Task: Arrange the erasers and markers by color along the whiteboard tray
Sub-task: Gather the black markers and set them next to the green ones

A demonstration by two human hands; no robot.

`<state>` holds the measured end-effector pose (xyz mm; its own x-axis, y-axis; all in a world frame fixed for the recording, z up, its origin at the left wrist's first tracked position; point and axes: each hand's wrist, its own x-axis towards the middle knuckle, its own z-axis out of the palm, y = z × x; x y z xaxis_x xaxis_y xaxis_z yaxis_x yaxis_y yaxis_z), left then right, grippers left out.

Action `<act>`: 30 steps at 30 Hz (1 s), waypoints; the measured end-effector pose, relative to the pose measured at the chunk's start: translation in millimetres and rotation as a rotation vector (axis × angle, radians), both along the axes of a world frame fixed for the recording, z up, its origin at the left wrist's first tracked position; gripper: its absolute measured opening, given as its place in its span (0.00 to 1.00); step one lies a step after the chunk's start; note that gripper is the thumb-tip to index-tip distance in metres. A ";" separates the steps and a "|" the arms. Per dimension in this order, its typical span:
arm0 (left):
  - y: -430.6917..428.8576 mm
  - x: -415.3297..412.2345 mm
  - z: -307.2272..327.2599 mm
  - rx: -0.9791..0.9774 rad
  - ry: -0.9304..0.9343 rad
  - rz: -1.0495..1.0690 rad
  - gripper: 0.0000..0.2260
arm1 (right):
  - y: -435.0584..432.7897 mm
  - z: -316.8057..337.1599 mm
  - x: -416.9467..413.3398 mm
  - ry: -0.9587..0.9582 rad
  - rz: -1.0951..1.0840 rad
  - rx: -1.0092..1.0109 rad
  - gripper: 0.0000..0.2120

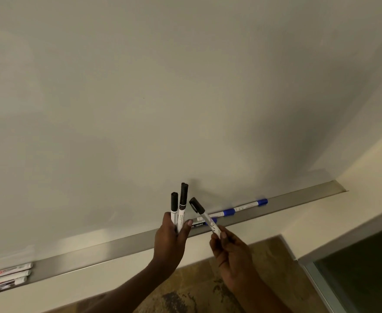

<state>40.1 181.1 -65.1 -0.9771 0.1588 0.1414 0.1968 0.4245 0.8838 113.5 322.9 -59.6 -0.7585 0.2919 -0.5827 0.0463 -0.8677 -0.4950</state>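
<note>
My left hand [169, 238] grips two black-capped markers [178, 205] upright, caps up, just in front of the grey whiteboard tray [117, 243]. My right hand [230, 247] pinches a third black-capped marker [204, 216] by its tail, tilted up and left toward the other two. Behind them, lying in the tray, are blue-capped markers [251, 205], [221, 213], and a dark marker [199, 225] partly hidden by my hands. At the tray's far left lie several markers [7, 275], some green-ended. No eraser is in view.
The whiteboard [163, 98] fills the upper view. The tray ends at the right [339, 188] by a cream wall. Patterned floor [196, 297] lies below, and a dark glass panel [366, 272] stands at the lower right.
</note>
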 end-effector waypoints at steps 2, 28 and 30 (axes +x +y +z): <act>4.1 5.1 0.6 0.065 -0.027 0.018 0.14 | -12.0 -0.4 -0.9 0.021 0.011 -0.040 0.11; -8.7 24.5 29.7 0.726 -0.263 0.313 0.08 | -92.7 14.6 -26.7 0.148 0.464 0.675 0.18; -14.9 25.0 30.1 0.726 -0.262 0.341 0.10 | -101.7 14.3 -26.3 0.124 0.503 0.665 0.16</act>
<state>65.1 166.2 -35.0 -0.9706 -0.1936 -0.1430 -0.0881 -0.2673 0.9596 87.2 221.2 -45.3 -0.9372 0.1551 -0.3124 0.2606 -0.2839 -0.9228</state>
